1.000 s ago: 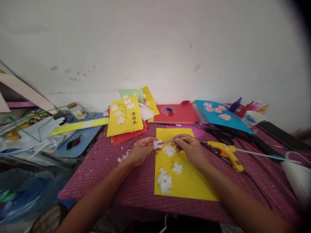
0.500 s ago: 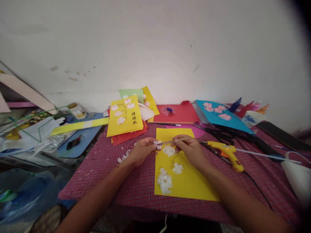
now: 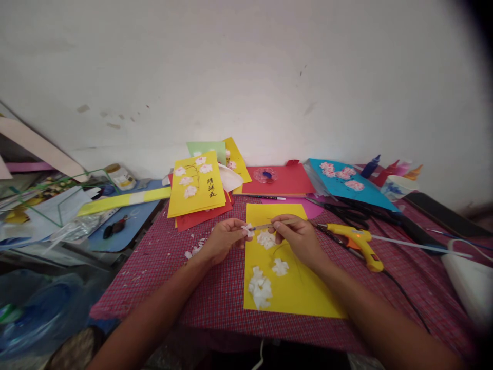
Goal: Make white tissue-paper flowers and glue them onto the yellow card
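My left hand [image 3: 227,240] pinches a small piece of white paper [image 3: 247,231] above the left edge of a yellow sheet [image 3: 308,293]. From the other side, my right hand [image 3: 295,235] grips a thin stick [image 3: 264,226], whose tip meets the paper. On the sheet below lie crumpled white paper flowers: one [image 3: 265,239] just under the stick, a small one [image 3: 280,266] and a larger one [image 3: 260,288] lower down. A thin curved stem line shows near my right hand. White paper bits [image 3: 195,249] are scattered left of my left hand.
A yellow glue gun [image 3: 356,239] with a lit orange light lies on the checked tablecloth [image 3: 208,303], right of my right hand. Behind are finished flower cards [image 3: 196,182], a red sheet [image 3: 300,177], a blue card [image 3: 354,192], black scissors [image 3: 346,213] and paint bottles [image 3: 372,166].
The white paper in my left hand has become more folded and gathered around the stick's tip. Both hands stay in nearly the same place.
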A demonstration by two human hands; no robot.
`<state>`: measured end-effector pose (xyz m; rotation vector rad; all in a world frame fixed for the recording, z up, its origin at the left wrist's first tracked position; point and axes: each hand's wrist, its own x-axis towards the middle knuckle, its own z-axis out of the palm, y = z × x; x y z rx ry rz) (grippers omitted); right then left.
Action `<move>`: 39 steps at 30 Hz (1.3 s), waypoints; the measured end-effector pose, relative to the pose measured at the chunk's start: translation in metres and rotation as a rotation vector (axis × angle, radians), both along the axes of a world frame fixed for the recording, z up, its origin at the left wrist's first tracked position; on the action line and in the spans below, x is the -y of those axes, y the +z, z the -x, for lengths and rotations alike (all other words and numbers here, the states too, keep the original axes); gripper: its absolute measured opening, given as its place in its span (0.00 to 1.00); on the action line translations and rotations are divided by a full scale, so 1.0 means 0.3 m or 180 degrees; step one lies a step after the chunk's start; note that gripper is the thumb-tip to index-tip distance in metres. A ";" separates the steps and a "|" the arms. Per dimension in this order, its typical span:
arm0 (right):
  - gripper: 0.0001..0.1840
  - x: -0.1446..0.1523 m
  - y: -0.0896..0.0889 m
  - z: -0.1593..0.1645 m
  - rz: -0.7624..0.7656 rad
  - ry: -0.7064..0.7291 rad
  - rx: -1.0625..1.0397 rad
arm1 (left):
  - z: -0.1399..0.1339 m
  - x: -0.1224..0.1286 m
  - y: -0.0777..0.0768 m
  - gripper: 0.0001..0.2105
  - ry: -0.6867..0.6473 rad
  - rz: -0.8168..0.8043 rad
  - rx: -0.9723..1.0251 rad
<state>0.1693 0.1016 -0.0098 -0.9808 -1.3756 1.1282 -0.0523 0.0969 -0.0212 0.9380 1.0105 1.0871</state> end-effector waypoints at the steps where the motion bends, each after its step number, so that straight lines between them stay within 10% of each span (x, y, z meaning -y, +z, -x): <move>1: 0.16 0.000 0.000 0.000 0.0008 -0.0001 -0.0005 | 0.000 0.001 0.001 0.19 0.0000 0.0004 -0.0008; 39: 0.16 0.007 -0.008 -0.005 -0.0314 0.0023 0.0189 | 0.003 0.004 -0.027 0.16 -0.0316 -0.0198 -0.0414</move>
